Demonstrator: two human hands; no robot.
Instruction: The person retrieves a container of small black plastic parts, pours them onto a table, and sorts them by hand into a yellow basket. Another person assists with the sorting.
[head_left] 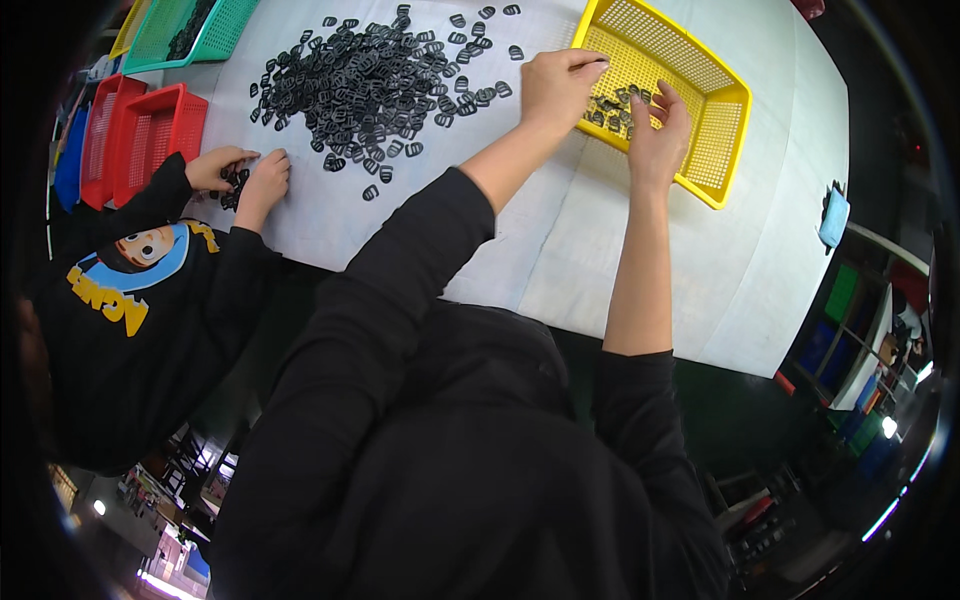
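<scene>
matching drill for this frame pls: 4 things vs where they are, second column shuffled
Things:
1. left hand
2. right hand
3. loose pile of black clips
4. red baskets

Places:
A. on the white table, left of the yellow basket
B. at the table's left edge, beside the co-worker's hands
C. on the yellow basket's near left rim
D. inside the yellow basket, over a few clips

Pairs: 1-C, 2-D, 3-A, 4-B
</scene>
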